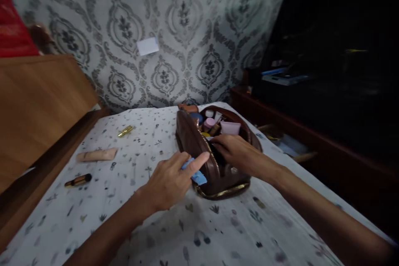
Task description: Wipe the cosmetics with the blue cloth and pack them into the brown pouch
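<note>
A brown leather cosmetics bag (193,143) with a gold zipper stands open on the patterned white cloth. My left hand (173,181) is closed on a small crumpled light-blue packet (199,178) at the bag's near left side, its thumb against the zipper edge. Inside the bag, my right hand (233,147) has its fingers bent together, the tips partly hidden; what they grip cannot be made out. Beyond those fingers lie a pale pink tube (230,127), a round pink-lidded jar (209,122) and other small cosmetics.
On the cloth at left lie a gold tube (125,131), a beige squeeze tube (97,155) and a dark-tipped brush (78,180). A wooden board (43,104) borders the left. Dark furniture (311,133) with an open drawer stands at right, patterned wallpaper (183,50) behind.
</note>
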The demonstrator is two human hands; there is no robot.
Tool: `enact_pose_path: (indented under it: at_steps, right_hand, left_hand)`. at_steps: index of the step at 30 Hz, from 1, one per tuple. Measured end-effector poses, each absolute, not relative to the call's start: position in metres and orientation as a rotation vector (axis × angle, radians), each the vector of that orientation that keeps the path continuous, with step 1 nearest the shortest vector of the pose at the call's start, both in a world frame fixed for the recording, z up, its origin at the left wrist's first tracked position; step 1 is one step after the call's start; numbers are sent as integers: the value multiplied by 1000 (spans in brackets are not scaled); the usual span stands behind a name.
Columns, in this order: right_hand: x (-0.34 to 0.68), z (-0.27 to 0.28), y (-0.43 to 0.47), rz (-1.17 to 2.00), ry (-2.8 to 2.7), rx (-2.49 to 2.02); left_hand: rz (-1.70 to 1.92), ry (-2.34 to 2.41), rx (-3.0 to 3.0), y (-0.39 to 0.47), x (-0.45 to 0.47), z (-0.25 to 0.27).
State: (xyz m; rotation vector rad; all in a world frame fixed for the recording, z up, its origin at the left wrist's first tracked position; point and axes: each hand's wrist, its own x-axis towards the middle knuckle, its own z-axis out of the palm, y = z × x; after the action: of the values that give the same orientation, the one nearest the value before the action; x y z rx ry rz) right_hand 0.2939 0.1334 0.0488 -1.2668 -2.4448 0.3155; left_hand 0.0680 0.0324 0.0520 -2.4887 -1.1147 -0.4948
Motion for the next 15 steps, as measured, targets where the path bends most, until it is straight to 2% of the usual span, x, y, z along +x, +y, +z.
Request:
enact_pose_path:
  at_steps: [5,8,15]
  right_hand:
    - [289,55,127,279,-2506,-1281]
    - [287,60,117,230,-2480,-1267]
    - [290,71,78,-5,-2098,-1022]
  left_hand:
    - [-569,-1548,-2448,43,12,37]
    - [-559,-2006,-2196,70,-44,25]
    - [-465,-2390,-1715,143,-157,14]
